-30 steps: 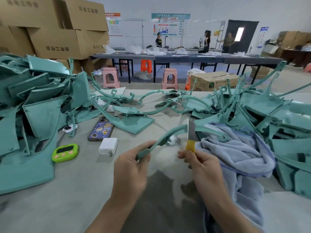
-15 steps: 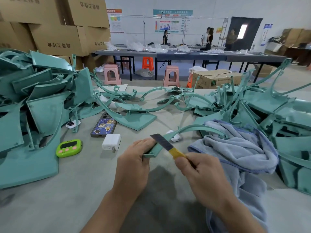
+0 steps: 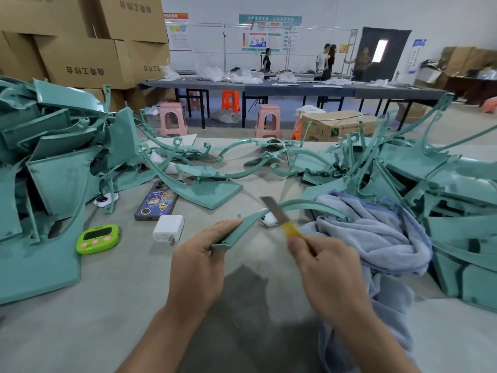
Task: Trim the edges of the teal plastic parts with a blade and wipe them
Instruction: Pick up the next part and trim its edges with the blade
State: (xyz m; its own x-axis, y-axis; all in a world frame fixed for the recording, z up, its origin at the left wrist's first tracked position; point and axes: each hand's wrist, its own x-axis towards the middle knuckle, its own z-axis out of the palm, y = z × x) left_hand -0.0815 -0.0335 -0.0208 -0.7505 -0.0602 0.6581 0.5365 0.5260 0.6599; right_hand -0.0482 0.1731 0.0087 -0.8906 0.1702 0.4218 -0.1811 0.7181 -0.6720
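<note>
Teal curved plastic strip [image 3: 242, 228] is up off the grey table [image 3: 107, 305], its near end pinched between thumb and fingers of the left hand [image 3: 199, 262], its far end arching over onto the pale blue towel [image 3: 376, 238]. The right hand [image 3: 328, 267] is curled round the yellow-wrapped grip of a bare steel blade [image 3: 275, 211], which crosses the strip's upper edge, so this looks like trimming under way. The towel lies loose, so wiping this piece is not yet done, I'd say. The left heap of teal parts [image 3: 53, 170] and right heap of teal parts [image 3: 443, 184] flank the work; which one is finished I can't tell, but plenty seems left
</note>
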